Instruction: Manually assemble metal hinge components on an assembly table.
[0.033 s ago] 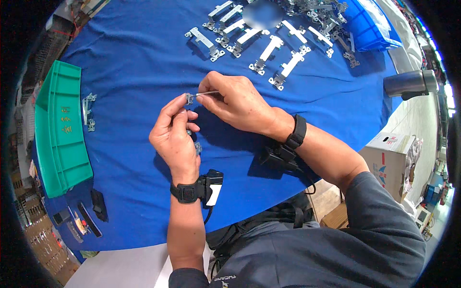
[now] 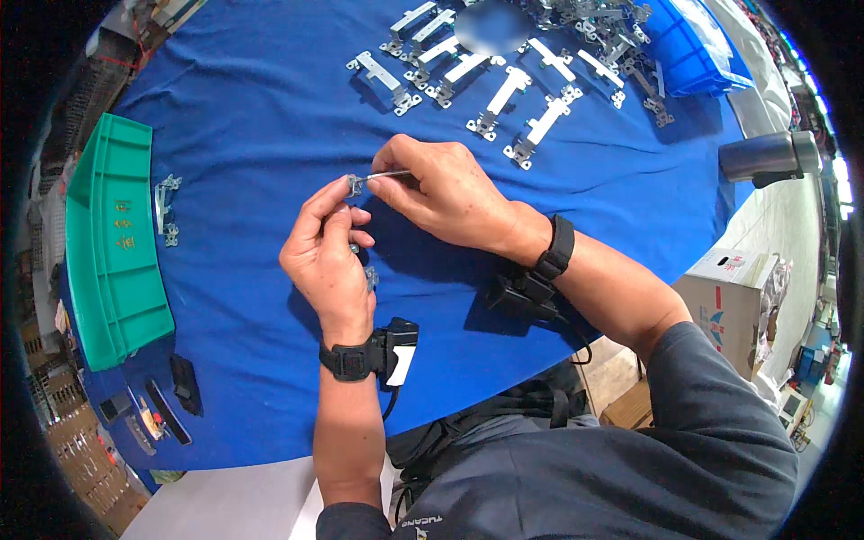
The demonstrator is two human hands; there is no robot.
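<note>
My left hand [image 2: 326, 256] is closed around a metal hinge [image 2: 356, 186]; one end shows at the fingertips and another bit by the palm, the rest being hidden by the fingers. In my right hand [image 2: 441, 187] is a thin metal tool [image 2: 387, 174], pinched between thumb and fingers. Its tip meets or nearly meets the hinge end at my left fingertips; contact is too small to tell. The tool's handle is hidden in the hand. Both hands are above the blue cloth [image 2: 243, 297].
Several similar hinges [image 2: 499, 102] lie at the far side, near a heap [image 2: 598, 27] and a blue bin [image 2: 688, 49]. One hinge [image 2: 165, 210] lies beside the green tray [image 2: 117, 243] at left. A metal tumbler [image 2: 769, 157] is at right; small tools [image 2: 168, 411] lie near left.
</note>
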